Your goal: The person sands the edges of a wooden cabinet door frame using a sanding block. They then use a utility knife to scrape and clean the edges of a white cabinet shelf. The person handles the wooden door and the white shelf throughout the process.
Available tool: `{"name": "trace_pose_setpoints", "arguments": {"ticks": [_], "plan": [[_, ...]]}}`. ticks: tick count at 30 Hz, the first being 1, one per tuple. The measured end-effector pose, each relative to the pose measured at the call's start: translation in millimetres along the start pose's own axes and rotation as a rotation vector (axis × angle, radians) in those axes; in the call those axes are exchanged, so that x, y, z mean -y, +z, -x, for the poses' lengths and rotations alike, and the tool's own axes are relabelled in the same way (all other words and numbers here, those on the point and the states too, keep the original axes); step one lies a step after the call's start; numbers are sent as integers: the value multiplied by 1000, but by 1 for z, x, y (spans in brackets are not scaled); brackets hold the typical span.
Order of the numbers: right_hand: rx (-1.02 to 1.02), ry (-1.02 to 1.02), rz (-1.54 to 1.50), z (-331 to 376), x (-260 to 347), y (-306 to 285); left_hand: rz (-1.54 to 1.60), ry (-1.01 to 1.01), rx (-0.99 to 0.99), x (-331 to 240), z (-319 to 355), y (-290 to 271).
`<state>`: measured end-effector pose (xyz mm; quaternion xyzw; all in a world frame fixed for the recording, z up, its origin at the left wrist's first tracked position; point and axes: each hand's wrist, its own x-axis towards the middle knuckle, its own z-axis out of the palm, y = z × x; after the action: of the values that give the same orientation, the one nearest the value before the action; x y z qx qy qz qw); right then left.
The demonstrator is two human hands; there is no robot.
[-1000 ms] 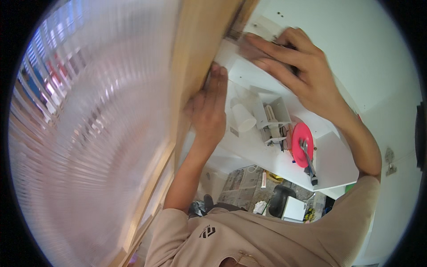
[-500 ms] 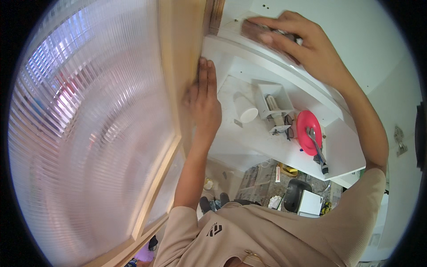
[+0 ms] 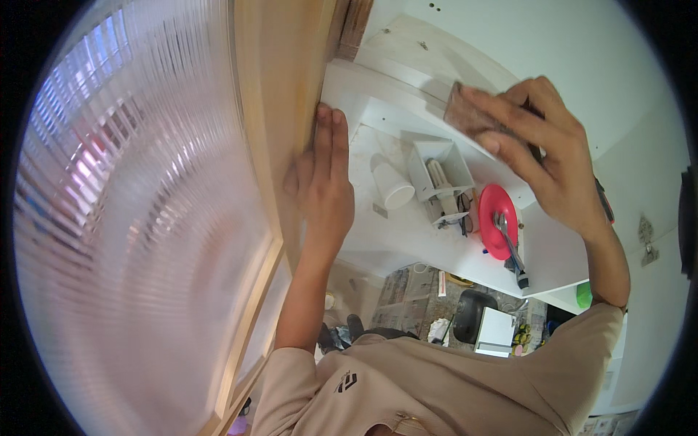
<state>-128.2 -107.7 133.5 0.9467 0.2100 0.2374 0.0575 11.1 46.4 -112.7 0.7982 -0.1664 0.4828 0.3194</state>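
Observation:
My left hand [image 3: 327, 200] lies with its fingers stretched along the pale wooden frame [image 3: 265, 94] of a door with a ribbed clear panel [image 3: 145, 291]. Up at the right, my right hand [image 3: 556, 142] grips a flat brown pad [image 3: 469, 112] between thumb and fingers; its exact kind is unclear. The pad is at the front edge of a white cabinet shelf [image 3: 389, 83]. On the lower shelf [image 3: 407, 225] are a white cup [image 3: 394, 185], a white open box [image 3: 440, 156] with small items, and a pink plate [image 3: 493, 243] with cutlery [image 3: 510, 251] on it.
A metal hinge [image 3: 647, 243] sticks out from the white panel at the right. Below the shelf is a cluttered surface with newspaper [image 3: 403, 301], a black rounded object [image 3: 474, 314] and a white flat box [image 3: 496, 331]. A green object [image 3: 584, 294] shows beside my right arm.
My right hand has moved right and nearer along the shelf edge with the brown pad, away from the corner by the door. My left hand stays on the frame as the view shifts slightly.

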Motion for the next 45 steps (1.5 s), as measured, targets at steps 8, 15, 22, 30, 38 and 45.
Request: {"name": "trace_pose_setpoints", "arguments": {"ticks": [8,15,22,30,38,45], "plan": [[-3,-109,12,-14,-8,11,48,-3,-27,-1,0,2],[2,-112,30,-54,5,28,27,24,-28,1,0,5],[-40,-51,-377,-74,5,28,-60,-11,49,-3,-4,-3],[-192,365,-428,7,-24,-18,72,-15,6,-11,-12,-17],[-170,471,-374,78,-46,-34,266,292,26,-76,-62,-50],[-140,411,-335,84,-54,-33,321,346,-26,-59,-80,-45]]}}
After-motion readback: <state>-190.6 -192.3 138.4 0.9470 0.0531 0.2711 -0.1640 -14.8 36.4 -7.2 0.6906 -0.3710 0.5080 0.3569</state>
